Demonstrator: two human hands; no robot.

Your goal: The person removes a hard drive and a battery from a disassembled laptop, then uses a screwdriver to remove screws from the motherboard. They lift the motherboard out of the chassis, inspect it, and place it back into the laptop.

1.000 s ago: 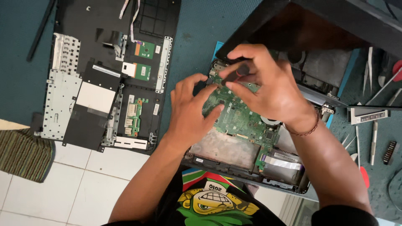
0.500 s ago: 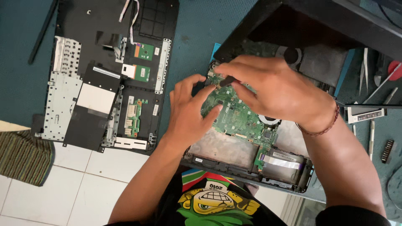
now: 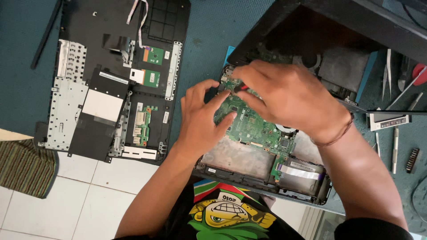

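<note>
An opened laptop base lies before me with its green motherboard exposed. My left hand rests on the board's left edge, fingers spread, holding nothing. My right hand reaches across from the right. Its fingertips pinch a small black and red tool at the board's upper left corner. The right hand hides the middle of the board and the tool's tip.
The removed laptop top cover lies inside-up at left on the teal mat. The dark lid rises behind the base. Tweezers, a screwdriver and a bit holder lie at right. A striped cloth sits on the white tiles.
My right hand has turned slightly and its fingertips have come down onto the board's upper left corner. My left hand stays on the board, its fingers a little more spread.
</note>
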